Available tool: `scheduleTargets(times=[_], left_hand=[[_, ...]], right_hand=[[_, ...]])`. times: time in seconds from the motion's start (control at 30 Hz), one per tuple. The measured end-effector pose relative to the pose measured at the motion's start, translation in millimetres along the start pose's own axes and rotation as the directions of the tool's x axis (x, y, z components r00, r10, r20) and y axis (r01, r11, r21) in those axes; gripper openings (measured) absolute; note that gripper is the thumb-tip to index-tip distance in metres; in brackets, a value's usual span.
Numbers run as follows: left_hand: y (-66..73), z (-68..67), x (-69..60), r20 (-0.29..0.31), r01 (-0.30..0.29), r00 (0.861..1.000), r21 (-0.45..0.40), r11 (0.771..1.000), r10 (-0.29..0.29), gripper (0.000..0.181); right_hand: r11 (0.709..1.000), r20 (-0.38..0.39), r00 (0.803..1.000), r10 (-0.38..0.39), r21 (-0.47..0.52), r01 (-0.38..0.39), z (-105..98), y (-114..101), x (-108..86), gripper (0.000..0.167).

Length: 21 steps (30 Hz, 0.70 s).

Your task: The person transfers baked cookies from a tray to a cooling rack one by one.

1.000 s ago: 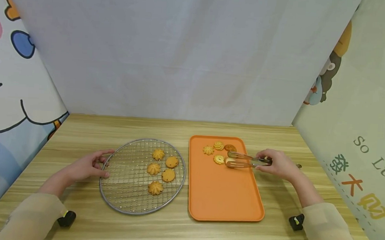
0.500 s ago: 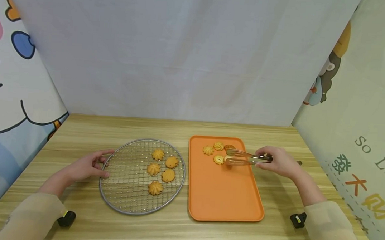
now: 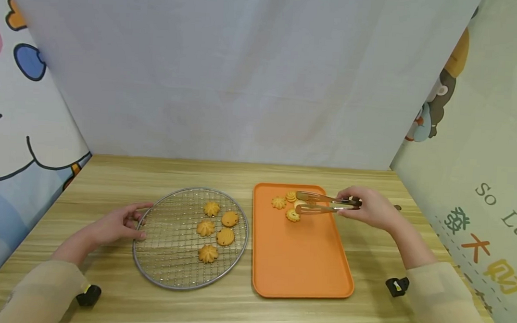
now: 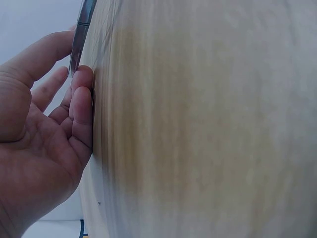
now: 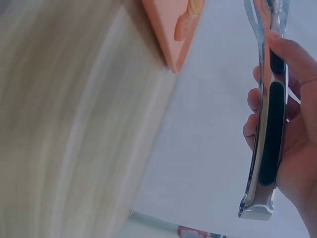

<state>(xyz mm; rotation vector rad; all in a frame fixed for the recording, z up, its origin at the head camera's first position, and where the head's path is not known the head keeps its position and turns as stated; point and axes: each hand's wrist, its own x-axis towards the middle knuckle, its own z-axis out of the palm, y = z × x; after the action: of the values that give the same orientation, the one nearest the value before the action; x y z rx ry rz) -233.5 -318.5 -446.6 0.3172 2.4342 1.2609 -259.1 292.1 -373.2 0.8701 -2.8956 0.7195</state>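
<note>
My left hand (image 3: 117, 223) grips the left rim of a round wire cooling rack (image 3: 167, 258), with thumb and fingers at its edge. Several golden cookies, among them a star-shaped cookie (image 3: 208, 254), lie on the rack's right half. My right hand (image 3: 371, 208) holds metal tongs (image 5: 270, 139) with dark grips. Their two tips lie over the back of an orange tray (image 3: 302, 260), around a pale cookie (image 3: 300, 203). Beside them are a star cookie (image 3: 279, 202), a swirl cookie (image 3: 291, 196) and a ring cookie (image 3: 292, 215). The tongs partly cover a brown cookie.
Rack and tray stand side by side on a wood-grain table (image 3: 169, 312), a narrow strip apart. A white cloth (image 3: 244, 84) hangs along the table's back edge. Printed cartoon panels flank both sides.
The tongs in my right hand have shifted left and toward the back of the tray, and the pale cookie between their tips has moved the same way. My left hand stays put.
</note>
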Motion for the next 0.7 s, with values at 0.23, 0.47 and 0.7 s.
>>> scheduleTargets(times=[0.23, 0.47, 0.7], left_hand=[[1.9, 0.5, -1.1, 0.005, 0.001, 1.0, -0.008, 1.0, -0.001, 0.088], [4.0, 0.4, -2.2, 0.008, -0.01, 1.0, -0.001, 1.0, 0.01, 0.088], [4.0, 0.2, -2.1, 0.007, -0.008, 1.0, -0.014, 1.0, 0.008, 0.088]], right_hand=[[0.999, -0.021, 0.999, -0.035, -0.009, 0.035, -7.0, -12.7, 10.9, 0.029], [0.999, -0.024, 0.999, -0.036, -0.026, 0.035, -13.3, -26.1, 20.8, 0.03], [0.995, -0.047, 0.994, -0.101, -0.013, 0.101, -20.0, -41.8, 31.2, 0.029]])
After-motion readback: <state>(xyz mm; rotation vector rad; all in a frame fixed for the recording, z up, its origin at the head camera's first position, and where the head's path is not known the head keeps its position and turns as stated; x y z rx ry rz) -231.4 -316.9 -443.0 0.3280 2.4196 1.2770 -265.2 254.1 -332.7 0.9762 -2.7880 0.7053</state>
